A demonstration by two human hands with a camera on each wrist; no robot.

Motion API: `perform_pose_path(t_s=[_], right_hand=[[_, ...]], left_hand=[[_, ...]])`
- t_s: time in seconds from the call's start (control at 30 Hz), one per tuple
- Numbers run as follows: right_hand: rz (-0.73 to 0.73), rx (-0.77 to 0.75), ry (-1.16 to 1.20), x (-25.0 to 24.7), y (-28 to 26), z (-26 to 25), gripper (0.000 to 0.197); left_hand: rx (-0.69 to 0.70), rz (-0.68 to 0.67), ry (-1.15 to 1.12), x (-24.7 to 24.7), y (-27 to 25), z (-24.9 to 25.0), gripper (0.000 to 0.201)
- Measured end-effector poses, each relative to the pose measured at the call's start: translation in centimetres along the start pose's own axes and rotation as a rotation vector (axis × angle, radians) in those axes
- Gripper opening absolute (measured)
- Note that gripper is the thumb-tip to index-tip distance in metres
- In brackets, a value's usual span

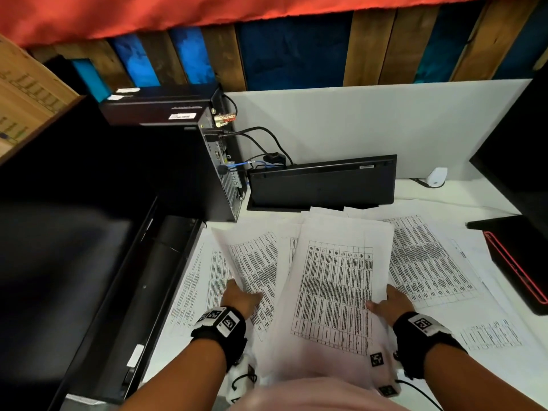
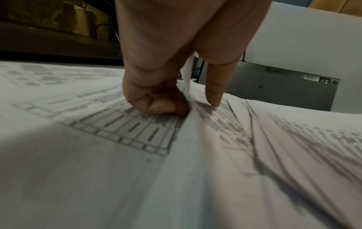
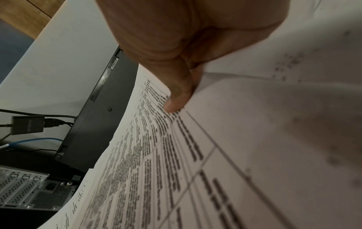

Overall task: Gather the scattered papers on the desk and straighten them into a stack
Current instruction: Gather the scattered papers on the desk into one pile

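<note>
Printed papers (image 1: 335, 289) overlapping, partly lifted; others flat.

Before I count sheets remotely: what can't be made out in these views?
- Head view: right hand fingers hidden under its held sheet.
- Print unreadable: too small, blurred.
- Sheets near left hand overlap; count unclear.
- Held sheet's near edge blurs at bottom of head view.

Head view looks down on the desk (image 1: 474, 191); both wrist views skim close over its papers (image 2: 98, 170).

Black wristbands (image 1: 219, 324) carry white square-patterned marker tags.
</note>
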State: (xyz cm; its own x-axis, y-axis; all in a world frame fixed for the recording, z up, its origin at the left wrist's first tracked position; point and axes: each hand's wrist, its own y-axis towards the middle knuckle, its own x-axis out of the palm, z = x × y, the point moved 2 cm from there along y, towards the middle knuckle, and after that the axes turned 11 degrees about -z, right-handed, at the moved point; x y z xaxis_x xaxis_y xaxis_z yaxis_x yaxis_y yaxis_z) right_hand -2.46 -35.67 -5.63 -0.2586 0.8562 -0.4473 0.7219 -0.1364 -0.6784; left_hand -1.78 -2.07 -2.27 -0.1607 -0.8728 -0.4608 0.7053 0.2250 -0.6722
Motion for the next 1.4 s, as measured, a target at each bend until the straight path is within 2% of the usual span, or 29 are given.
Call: perform_pose_path(t_s=[0.07, 0.13, 0.2, 0.27, 0.33, 0.4, 0.47, 0.6, 0.73, 0.8, 0.87, 0.97, 1.03, 1.13, 1.2, 1.23, 1.33, 1.4], right_hand=[[0.001, 0.002, 0.006, 0.0, 0.0, 0.1, 0.05], [0.003, -0.003, 0.015, 0.0, 0.1, 0.2, 0.049], [0.008, -0.003, 0.032, 0.0, 0.2, 0.3, 0.049], [0.009, 0.003, 0.017, 0.0, 0.1, 0.2, 0.05], [0.007, 0.006, 0.005, 0.1, 0.0, 0.0, 0.052], [0.002, 0.011, -0.008, 0.2, -0.1, -0.1, 0.051], [0.004, 0.017, -0.023, 0.1, -0.1, -0.2, 0.051], [0.014, 0.022, -0.019, 0.0, -0.3, -0.3, 0.053], [-0.014, 0.038, -0.049, 0.0, -0.4, -0.5, 0.054], [-0.028, 0.041, -0.06, 0.1, -0.1, -0.3, 0.054], [-0.026, 0.035, -0.07, 0.1, 0.1, -0.2, 0.054], [-0.04, 0.043, -0.001, 0.3, -0.1, 0.0, 0.052], [-0.056, 0.042, 0.028, 0.3, -0.1, 0.2, 0.054], [-0.057, 0.041, -0.023, 0.2, 0.0, 0.2, 0.067], [-0.071, 0.047, -0.081, 0.1, 0.2, 0.4, 0.068], [-0.076, 0.043, -0.105, 0.0, 0.1, 0.3, 0.068], [-0.108, 0.018, -0.076, -0.4, 0.8, 0.7, 0.071], [-0.127, 0.021, -0.029, -0.4, 0.1, 0.4, 0.066]], left_hand=[[-0.095, 0.067, 0.285, -0.3, -0.5, 0.4, 0.064], [-0.169, 0.112, 0.432, -1.0, -0.5, 0.6, 0.066], [-0.123, 0.087, 0.307, -1.4, 0.4, 0.4, 0.06], [-0.031, -0.012, -0.008, -1.2, 1.0, 0.4, 0.056], [-0.061, -0.121, -0.159, -0.5, 0.7, 0.5, 0.073], [-0.089, -0.105, -0.09, 0.1, 0.4, 0.5, 0.077], [-0.066, 0.008, -0.025, -0.4, 0.3, 0.4, 0.064], [0.084, 0.178, 0.014, -5.6, -2.1, 3.0, 0.031], [0.373, 0.341, 0.064, -11.4, -7.0, 7.5, 0.015], [0.489, 0.348, 0.004, -12.8, -9.0, 9.1, 0.019], [0.573, 0.328, -0.119, -13.0, -10.7, 10.5, 0.033], [0.595, 0.241, -0.279, -11.3, -12.3, 11.8, 0.05], [0.531, 0.117, -0.289, -9.3, -11.5, 11.7, 0.047], [0.377, 0.025, -0.3, -6.3, -8.2, 10.0, 0.03], [0.249, -0.027, -0.273, -3.7, -5.9, 8.3, 0.062], [0.199, -0.037, -0.25, -2.6, -5.8, 7.8, 0.069], [0.1, -0.054, -0.129, -0.3, -4.1, 5.7, 0.052], [0.07, -0.045, -0.031, 0.5, -3.1, 4.5, 0.049]])
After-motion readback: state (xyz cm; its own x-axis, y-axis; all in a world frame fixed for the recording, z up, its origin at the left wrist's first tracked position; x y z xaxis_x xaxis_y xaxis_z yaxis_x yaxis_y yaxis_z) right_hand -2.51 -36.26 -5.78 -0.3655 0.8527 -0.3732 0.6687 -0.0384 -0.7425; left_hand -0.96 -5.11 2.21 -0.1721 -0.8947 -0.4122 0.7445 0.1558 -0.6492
